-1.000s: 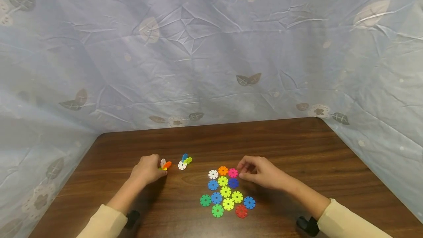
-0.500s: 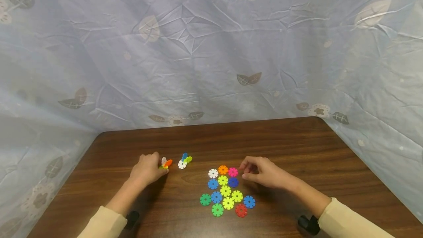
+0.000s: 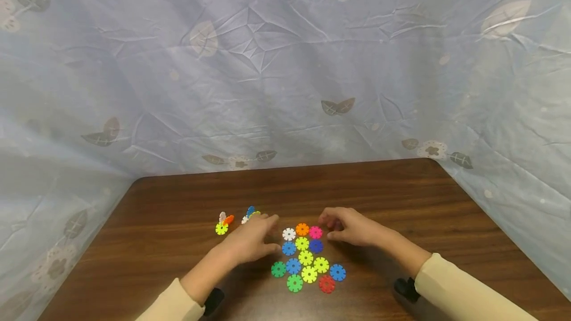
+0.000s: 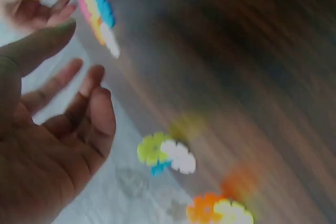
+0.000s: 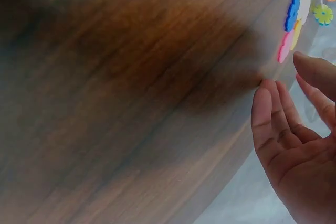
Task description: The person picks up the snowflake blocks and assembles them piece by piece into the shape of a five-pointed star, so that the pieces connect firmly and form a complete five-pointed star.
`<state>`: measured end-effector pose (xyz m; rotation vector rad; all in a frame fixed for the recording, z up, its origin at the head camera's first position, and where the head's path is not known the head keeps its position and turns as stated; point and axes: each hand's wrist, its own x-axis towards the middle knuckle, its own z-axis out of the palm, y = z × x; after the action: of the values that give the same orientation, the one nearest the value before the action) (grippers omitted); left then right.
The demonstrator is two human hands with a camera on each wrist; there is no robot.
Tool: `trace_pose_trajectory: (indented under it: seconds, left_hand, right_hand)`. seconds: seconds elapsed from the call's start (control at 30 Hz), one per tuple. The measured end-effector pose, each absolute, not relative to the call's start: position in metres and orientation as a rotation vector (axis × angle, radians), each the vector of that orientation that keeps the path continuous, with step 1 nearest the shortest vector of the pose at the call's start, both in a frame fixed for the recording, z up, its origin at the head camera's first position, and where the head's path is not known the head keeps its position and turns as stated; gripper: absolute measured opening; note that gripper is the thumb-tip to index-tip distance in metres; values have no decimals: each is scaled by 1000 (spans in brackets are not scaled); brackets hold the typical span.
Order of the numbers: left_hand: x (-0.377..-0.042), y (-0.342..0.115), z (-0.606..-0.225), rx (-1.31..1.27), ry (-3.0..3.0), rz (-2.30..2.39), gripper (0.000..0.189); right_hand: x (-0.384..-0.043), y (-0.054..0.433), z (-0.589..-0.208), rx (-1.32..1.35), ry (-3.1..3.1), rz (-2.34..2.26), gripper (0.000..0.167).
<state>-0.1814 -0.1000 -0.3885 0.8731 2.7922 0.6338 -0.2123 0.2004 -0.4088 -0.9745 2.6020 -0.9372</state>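
Observation:
My left hand (image 3: 251, 238) hovers with fingers loosely bent, left of a group of flat notched plastic discs, among them a white disc (image 3: 289, 234) and a blue disc (image 3: 288, 248). In the left wrist view nothing lies between its thumb and fingers. Beyond it, a joined cluster of blue, white and yellow-green discs (image 3: 251, 210) is partly hidden by the hand. Farther left stands another joined cluster with a yellow disc (image 3: 221, 228), an orange one and a white one. My right hand (image 3: 352, 227), relaxed and holding nothing, is close beside the pink disc (image 3: 315, 232).
Several more discs lie flat toward the front, including a red disc (image 3: 326, 284) and a green disc (image 3: 278, 269). All rest on a brown wooden table (image 3: 383, 182). A patterned pale cloth (image 3: 285, 88) hangs behind it and along the sides.
My left hand has let go of the cluster with the orange disc and moved right, toward the loose discs. That cluster stays standing on the table. The right hand has barely shifted.

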Motion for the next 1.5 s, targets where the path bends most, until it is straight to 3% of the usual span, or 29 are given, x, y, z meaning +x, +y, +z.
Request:
trace_pose_trajectory:
  seconds: [0.1,0.33,1.0,1.27,1.5]
  left_hand:
    - [-183,-87,-395,932,2722,566,55]
    - [-186,-71,-405,918,2668,519,32]
    - [-177,-69,-405,898,2691,632,25]
    - [-178,-73,-404,935,2639,914,26]
    - [-181,-76,-398,707,2414,1373,26]
  right_hand:
    - [-215,197,-410,-991,2581,-904,26]
    - [-214,190,-410,-986,2551,-859,32]
    - [-211,189,-415,-1001,2626,-862,21]
    - [-206,199,-418,-1002,2601,-1010,22]
    - [-203,201,-408,-889,2467,-1295,20]
